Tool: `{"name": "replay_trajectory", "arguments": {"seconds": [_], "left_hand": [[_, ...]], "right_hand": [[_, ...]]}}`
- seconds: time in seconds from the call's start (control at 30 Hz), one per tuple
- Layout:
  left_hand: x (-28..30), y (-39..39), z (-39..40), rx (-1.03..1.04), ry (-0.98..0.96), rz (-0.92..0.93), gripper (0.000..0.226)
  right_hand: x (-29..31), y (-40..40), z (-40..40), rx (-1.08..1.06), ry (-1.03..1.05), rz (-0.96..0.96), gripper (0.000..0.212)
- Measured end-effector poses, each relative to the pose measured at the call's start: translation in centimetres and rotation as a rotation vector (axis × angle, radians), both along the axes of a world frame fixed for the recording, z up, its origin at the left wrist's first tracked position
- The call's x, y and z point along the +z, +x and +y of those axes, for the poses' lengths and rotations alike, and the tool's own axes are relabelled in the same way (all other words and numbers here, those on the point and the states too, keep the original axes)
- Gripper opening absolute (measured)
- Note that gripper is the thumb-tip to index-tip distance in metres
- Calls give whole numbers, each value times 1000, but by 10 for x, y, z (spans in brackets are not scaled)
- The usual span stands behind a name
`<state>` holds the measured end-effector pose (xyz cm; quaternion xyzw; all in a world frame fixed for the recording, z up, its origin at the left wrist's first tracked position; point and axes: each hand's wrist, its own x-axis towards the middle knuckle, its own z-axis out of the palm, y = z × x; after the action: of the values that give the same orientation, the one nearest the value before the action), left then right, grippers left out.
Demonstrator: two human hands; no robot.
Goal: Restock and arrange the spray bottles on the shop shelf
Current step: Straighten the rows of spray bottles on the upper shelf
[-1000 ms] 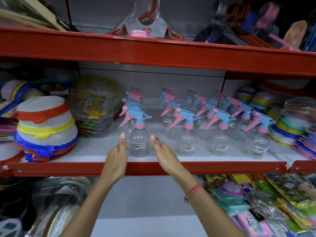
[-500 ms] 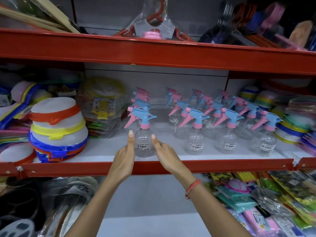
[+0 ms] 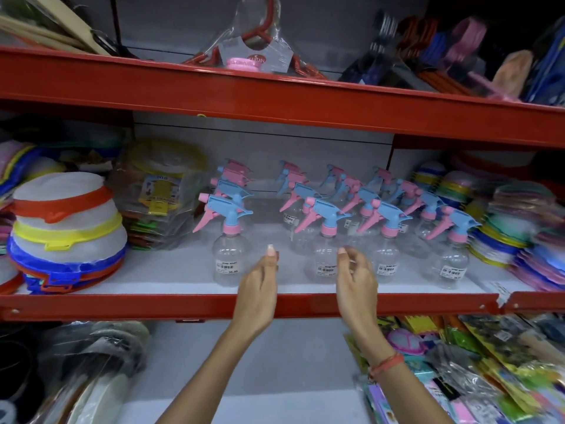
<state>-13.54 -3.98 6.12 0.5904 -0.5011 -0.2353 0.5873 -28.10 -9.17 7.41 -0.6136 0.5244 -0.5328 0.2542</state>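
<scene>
Several clear spray bottles with blue and pink trigger heads stand in rows on the white middle shelf (image 3: 171, 270). The front-left bottle (image 3: 229, 258) stands apart from the others, just left of my left hand (image 3: 260, 286). My left hand is open, thumb up, touching nothing. My right hand (image 3: 356, 276) is open with curled fingers, right in front of the second front bottle (image 3: 325, 258) and partly covering it. Neither hand holds a bottle. Two more front bottles (image 3: 386, 258) (image 3: 452, 261) stand to the right.
Stacked white lids with coloured rims (image 3: 67, 228) fill the shelf's left end, with bagged goods (image 3: 159, 197) beside them. Coloured round stacks (image 3: 519, 240) crowd the right end. The red shelf lip (image 3: 122, 306) runs below my hands. Packaged items fill the lower shelf.
Both hands have moved right, away from the front-left bottle they flanked. The right hand now sits before the second bottle. The view has shifted left.
</scene>
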Motion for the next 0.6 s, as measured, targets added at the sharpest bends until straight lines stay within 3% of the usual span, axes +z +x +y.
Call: {"name": "replay_trajectory", "arguments": {"seconds": [0.1,0.17,0.23,0.33,0.5,0.6], "left_hand": [[9,-24,-11,-85,111,-13,81],[17,-35,-16,-121,193,-36,85],[22,-43,-19,-139,235,-52,71],[22,-46,-20,-105,239,-49,56],[16,-38,-23,-47,226,-17,57],[19,-43,-19,-44,226,-35,71]], "right_hand": [[-3,-11,-16,68,138,121,62],[-3,-13,-20,109,159,159,65],[-3,-11,-19,138,166,180,64],[-9,-5,-17,152,157,199,71],[-13,-2,-18,194,167,193,95],[-11,-6,-16,214,157,190,79]]}}
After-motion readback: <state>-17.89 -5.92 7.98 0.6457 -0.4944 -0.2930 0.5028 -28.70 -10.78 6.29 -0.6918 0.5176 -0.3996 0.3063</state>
